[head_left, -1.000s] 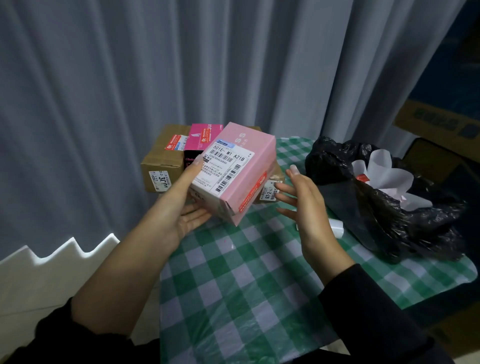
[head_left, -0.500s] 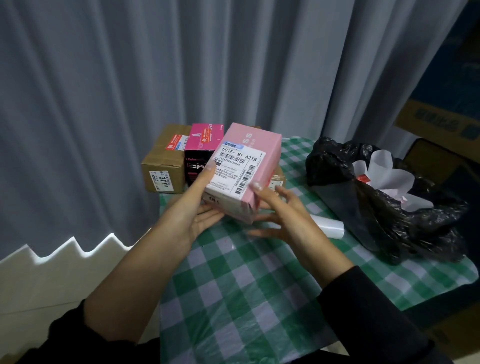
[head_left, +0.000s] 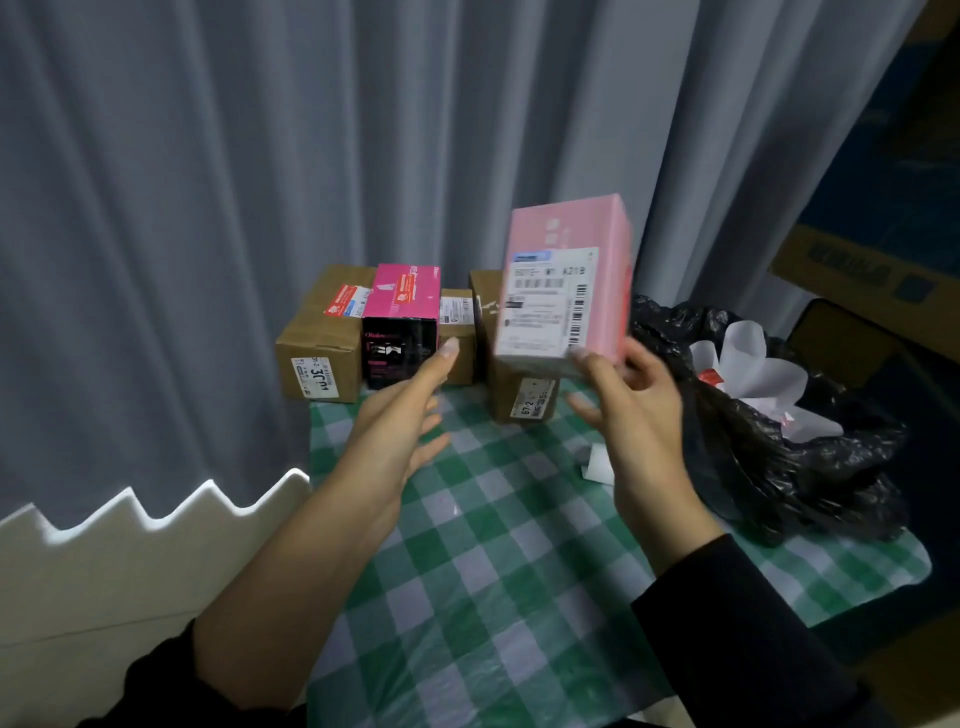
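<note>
A light pink box (head_left: 563, 280) with a white shipping label stands upright in the air, raised over the table. My right hand (head_left: 636, 410) grips it at its lower end, thumb on the label face and fingers behind. My left hand (head_left: 402, 415) hovers open to the left of it, fingers stretched toward the parcels and touching nothing. The box looks motion-blurred.
At the back of the green checked table (head_left: 483, 561) stand a brown carton (head_left: 319, 338), a magenta and black box (head_left: 400, 325), a small carton (head_left: 457, 332) and another carton (head_left: 511, 395). A black bag (head_left: 779, 457) with white paper sits right. Grey curtain (head_left: 260, 156) behind.
The pink box passed from my left hand to my right and rose to the right, turning upright. My left hand let go and now stays open.
</note>
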